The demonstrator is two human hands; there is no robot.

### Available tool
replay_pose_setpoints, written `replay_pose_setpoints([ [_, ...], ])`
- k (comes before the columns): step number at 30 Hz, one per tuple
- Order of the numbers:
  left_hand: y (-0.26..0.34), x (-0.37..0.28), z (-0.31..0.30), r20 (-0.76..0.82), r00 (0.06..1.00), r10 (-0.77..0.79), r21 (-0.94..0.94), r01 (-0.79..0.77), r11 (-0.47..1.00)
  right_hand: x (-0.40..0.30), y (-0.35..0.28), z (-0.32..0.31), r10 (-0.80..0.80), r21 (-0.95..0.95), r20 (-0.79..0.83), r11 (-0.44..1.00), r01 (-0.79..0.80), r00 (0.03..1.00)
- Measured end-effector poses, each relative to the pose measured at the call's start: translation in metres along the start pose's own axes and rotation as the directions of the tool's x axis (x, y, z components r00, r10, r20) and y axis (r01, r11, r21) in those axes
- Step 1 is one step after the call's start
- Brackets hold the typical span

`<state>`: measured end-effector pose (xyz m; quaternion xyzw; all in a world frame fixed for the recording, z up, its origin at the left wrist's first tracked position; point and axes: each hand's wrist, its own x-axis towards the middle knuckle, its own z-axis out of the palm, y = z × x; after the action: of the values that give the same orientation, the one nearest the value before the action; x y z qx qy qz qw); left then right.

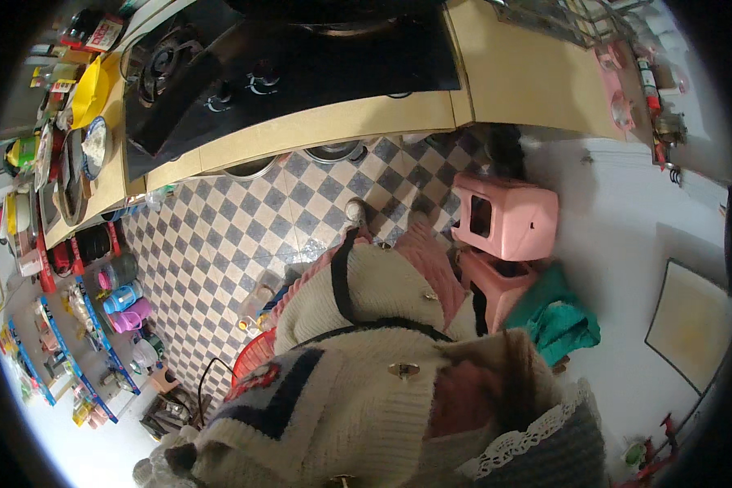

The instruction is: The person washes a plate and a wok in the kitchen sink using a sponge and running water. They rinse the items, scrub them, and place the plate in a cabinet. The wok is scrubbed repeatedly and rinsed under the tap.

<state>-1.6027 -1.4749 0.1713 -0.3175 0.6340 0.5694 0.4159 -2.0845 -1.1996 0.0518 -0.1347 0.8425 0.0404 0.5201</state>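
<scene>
Neither of my hands is in view. A cream knitted cardigan (366, 402) with metal buttons covers my body, and a grey ribbed sleeve with lace trim (543, 439) shows at the lower right. Below me, a shoe (355, 211) stands on the checkered tile floor (238, 213). Ahead is a black glass gas cooktop (341, 67) set in a pale yellow counter (518, 73). Its left burner (166, 61) and two control knobs are visible. A dark pan or wok at the top edge is partly cut off.
Pink plastic stools (512, 213) stand at right, beside a green cloth (564, 329). To the left are a yellow bowl (90, 91), a patterned bowl of white food (95, 149) and a wall rack (85, 329) with bottles. A red plastic basket (253, 354) sits near my left side.
</scene>
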Motion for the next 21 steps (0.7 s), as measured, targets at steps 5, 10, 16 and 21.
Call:
replay_pose_setpoints([
  [5,0.0,-0.015,-0.021,0.115,0.993,-0.007,0.087,-0.003,0.996,-0.005,0.008,0.011,0.02,0.021,0.008,1.0,-0.021,1.0],
  [10,-0.001,-0.038,-0.043,0.264,0.964,-0.021,0.181,-0.028,0.983,-0.007,0.013,0.019,0.025,0.009,0.019,1.0,-0.025,0.999],
  [16,-0.003,-0.058,-0.069,0.406,0.913,-0.04,0.247,-0.067,0.967,-0.008,0.009,0.025,0.008,-0.008,0.02,1.0,-0.008,1.0],
  [21,-0.004,-0.054,-0.088,0.432,0.902,-0.015,0.266,-0.111,0.958,-0.004,0.002,0.026,-0.021,-0.039,0.008,0.999,0.021,1.0],
])
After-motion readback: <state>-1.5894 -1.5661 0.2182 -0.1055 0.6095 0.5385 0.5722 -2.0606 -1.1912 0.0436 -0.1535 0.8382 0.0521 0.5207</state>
